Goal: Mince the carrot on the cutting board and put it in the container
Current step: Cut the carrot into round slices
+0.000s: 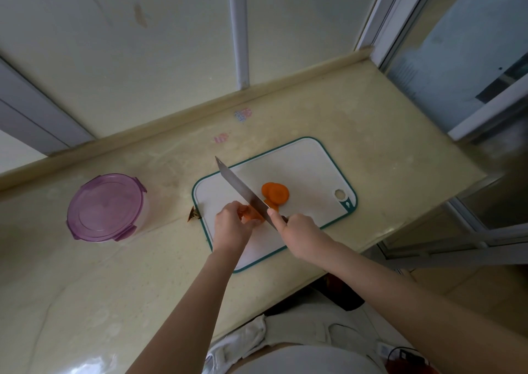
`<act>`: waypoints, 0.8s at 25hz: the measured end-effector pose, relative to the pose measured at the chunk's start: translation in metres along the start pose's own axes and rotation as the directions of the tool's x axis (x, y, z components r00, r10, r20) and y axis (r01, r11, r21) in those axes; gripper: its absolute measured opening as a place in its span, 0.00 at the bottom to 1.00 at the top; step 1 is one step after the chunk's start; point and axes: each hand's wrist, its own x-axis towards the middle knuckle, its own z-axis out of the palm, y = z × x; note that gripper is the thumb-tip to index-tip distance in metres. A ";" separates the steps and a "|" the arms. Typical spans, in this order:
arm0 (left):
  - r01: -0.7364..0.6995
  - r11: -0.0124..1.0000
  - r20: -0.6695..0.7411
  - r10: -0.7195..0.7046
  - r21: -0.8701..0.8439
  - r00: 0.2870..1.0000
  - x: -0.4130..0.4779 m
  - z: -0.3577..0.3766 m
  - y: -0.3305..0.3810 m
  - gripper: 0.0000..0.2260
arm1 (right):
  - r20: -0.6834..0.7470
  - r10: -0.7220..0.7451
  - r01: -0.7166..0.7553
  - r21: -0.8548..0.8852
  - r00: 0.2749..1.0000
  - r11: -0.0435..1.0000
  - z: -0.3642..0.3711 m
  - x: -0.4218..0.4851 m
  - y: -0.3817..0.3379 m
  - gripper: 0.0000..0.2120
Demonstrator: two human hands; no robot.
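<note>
I judge I'm early in the job. My left hand (233,225) holds the uncut stub of carrot (251,215) on the near side of the cutting board (314,168), fingers (232,207) curled round it. My right hand (300,232) is clamped on the handle of the knife (243,190), its blade at the stub's cut end. A few round slices (275,193) lie just right of the blade. Nothing looks minced yet, and the purple container (105,208) sits well apart on the desk (371,110), lid on.
</note>
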 end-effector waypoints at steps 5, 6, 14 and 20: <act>-0.017 0.999 0.013 0.016 0.030 1.000 0.002 0.000 -0.001 0.14 | 0.011 0.025 -0.025 0.004 1.000 1.000 -0.002 0.010 -0.010 0.28; -0.021 0.999 0.014 0.021 0.033 1.000 0.002 0.001 -0.002 0.14 | 0.014 0.025 -0.025 0.011 1.000 1.000 -0.003 0.011 -0.011 0.28; -0.003 0.998 0.000 0.003 -0.068 1.000 -0.001 0.004 -0.006 0.15 | 0.019 0.012 -0.012 0.018 1.000 1.000 -0.006 0.015 -0.013 0.27; 0.017 0.998 -0.012 -0.017 -0.055 1.000 0.000 0.003 -0.004 0.12 | 0.056 -0.010 0.011 -0.017 0.998 1.000 -0.010 0.006 -0.020 0.27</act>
